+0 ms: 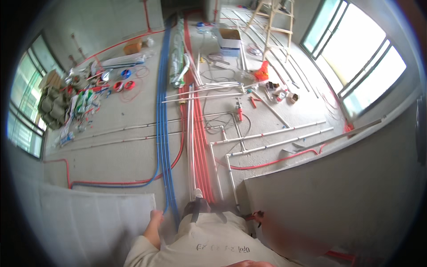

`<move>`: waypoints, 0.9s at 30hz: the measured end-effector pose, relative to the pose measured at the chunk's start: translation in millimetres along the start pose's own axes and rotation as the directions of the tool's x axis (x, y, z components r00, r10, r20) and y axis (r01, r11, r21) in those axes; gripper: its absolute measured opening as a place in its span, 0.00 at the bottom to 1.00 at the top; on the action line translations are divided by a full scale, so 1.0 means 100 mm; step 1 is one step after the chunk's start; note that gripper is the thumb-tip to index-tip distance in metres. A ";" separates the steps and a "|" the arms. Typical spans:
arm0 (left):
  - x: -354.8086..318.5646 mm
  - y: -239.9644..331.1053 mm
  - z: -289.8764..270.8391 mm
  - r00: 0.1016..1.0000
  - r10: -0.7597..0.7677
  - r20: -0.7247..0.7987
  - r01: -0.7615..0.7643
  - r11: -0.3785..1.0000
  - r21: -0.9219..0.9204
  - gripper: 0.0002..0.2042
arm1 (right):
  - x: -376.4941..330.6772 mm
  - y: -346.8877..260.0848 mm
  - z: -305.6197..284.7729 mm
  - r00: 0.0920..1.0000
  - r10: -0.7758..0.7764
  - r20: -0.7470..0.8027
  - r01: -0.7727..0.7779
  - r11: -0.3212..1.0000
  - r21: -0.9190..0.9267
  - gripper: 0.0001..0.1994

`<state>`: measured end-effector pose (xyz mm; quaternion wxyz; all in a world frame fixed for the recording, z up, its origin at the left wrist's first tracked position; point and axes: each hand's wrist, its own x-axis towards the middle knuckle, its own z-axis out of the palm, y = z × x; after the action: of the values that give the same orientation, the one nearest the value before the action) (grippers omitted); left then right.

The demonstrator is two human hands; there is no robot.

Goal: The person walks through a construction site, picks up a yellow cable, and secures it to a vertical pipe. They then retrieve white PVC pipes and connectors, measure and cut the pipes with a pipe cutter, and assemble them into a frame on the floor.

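Concrete floor, unfinished room. Left hand touching blue conduit bundle; grip unclear. Conduit likely light, springy; grasp mid-run. Right hand unseen.

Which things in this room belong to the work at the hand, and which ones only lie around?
In hand:
- blue conduits, running along the floor right beside the left hand

Lying about:
- cardboard box
- wooden ladder
- wire coils
- pile of sacks

bare concrete floor, blue conduits, red conduits, white pipes, cardboard box, wooden ladder
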<state>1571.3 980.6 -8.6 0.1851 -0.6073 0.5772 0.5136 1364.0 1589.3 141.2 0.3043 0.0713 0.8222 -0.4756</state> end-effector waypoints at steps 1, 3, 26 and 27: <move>0.07 0.42 -0.01 0.998 0.042 0.036 -0.044 0.998 0.047 0.07 | 0.03 -0.23 -0.04 0.999 -0.003 -0.043 0.003 1.000 0.000 0.14; 0.21 1.25 -0.01 0.983 0.161 0.084 -0.165 0.985 0.054 0.06 | 0.18 -0.95 -0.16 0.993 -0.019 -0.114 0.020 1.000 0.008 0.11; 0.80 6.29 2.55 0.944 0.172 0.283 -0.277 0.879 0.389 0.09 | 5.36 -2.63 -1.74 0.927 0.332 0.176 -0.227 0.120 0.967 0.04; 0.93 6.39 2.63 0.947 0.131 0.294 -0.255 0.862 0.438 0.10 | 5.55 -2.53 -1.82 0.937 0.313 0.156 -0.218 0.174 0.960 0.05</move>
<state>876.3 979.2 42.4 0.3464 -0.4118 0.7142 0.4476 735.2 1508.2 78.9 0.2397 0.4036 0.3343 -0.8173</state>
